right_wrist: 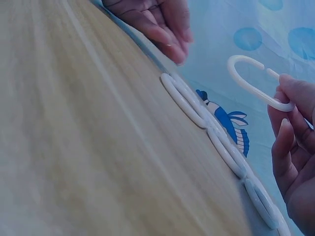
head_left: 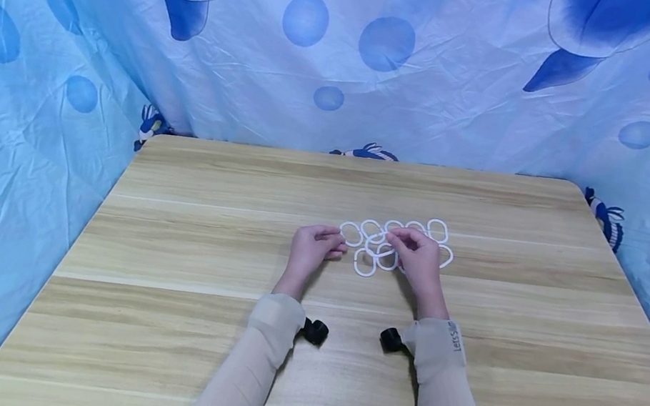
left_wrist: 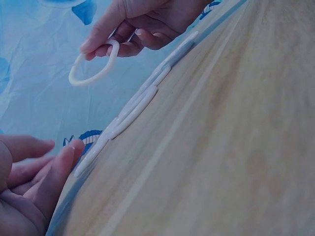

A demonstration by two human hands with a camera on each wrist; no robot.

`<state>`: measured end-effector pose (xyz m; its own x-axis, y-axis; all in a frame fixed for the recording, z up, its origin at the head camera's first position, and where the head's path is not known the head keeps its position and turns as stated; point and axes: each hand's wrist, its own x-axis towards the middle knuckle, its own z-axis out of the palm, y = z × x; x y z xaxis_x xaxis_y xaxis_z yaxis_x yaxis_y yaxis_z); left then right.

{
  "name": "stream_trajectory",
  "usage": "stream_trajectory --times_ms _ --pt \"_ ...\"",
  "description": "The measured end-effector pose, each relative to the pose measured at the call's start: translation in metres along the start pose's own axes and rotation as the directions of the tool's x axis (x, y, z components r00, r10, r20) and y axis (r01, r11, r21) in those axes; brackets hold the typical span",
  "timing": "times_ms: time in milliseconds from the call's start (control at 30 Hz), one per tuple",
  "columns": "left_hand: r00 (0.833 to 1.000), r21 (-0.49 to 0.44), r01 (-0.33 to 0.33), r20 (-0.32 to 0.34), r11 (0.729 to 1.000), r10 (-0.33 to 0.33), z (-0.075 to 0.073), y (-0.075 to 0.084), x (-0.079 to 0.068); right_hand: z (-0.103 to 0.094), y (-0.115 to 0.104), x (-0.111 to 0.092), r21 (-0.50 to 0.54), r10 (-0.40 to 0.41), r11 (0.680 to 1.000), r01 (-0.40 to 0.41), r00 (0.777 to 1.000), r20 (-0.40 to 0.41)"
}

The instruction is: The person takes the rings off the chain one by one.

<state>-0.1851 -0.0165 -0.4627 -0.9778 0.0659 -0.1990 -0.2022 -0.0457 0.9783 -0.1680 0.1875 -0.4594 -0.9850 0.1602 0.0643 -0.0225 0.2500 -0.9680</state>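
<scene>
A white plastic curtain ring [right_wrist: 247,88] with a small gap in its loop is pinched between the thumb and fingers of my right hand [head_left: 417,259]. That ring hangs above the table, apart from the others. Several similar white rings [head_left: 362,274] lie flat on the tabletop in two rough rows, partly hidden under my right hand. My left hand [head_left: 311,250] hovers beside the leftmost ring of the back row, its fingers loosely bent and holding nothing. In the left wrist view, the lying rings [left_wrist: 133,118] form a low line between both hands.
The wood-grain table [head_left: 148,317] stretches around the rings on all sides. Behind and beside it hangs a blue curtain [head_left: 341,39] with whale and bubble prints. A small black camera [head_left: 315,332] sits at each wrist, over beige sleeves.
</scene>
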Motion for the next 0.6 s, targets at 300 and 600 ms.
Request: stream_trajectory --times_ms 300,600 --pt "0.988 0.035 -0.072 0.139 0.997 0.067 0.0010 -0.0005 -0.0023 0.0035 -0.0005 -0.0003 0.009 -0.044 0.999 0.044 0.999 -0.003" --pt "0.974 0.067 -0.085 0.217 0.994 0.069 0.0025 -0.0011 -0.0051 0.0088 -0.0019 -0.0024 0.056 0.016 0.998 -0.018 0.999 0.032"
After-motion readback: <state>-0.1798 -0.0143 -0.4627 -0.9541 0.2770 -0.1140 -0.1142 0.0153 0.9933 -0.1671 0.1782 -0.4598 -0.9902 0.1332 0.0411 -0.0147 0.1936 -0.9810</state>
